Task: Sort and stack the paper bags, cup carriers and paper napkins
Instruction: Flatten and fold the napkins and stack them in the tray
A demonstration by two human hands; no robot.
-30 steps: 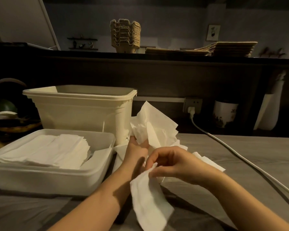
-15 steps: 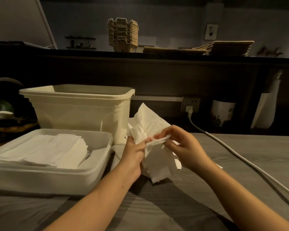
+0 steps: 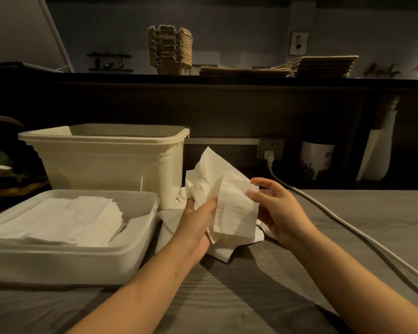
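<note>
A crumpled bunch of white paper napkins [image 3: 227, 201] is held up over the grey wooden table [image 3: 384, 208], just right of a shallow white plastic tray [image 3: 140, 239] that holds a flat napkin stack [image 3: 70, 220]. The left hand [image 3: 196, 227] grips the bunch from below, while the right hand [image 3: 280, 213] pinches its right edge. On the dark far shelf [image 3: 227, 79] stand brown pulp cup carriers [image 3: 170, 50] and flat brown paper bags [image 3: 319, 66].

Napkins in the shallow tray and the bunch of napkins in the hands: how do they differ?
The tray napkins lie flat in a neat, slightly fanned stack; the held napkins are a loose, crumpled bunch. The tray napkins rest untouched inside the shallow tray; the held napkins are gripped by the left hand and pinched at one edge by the right hand. Both are white paper.
</note>
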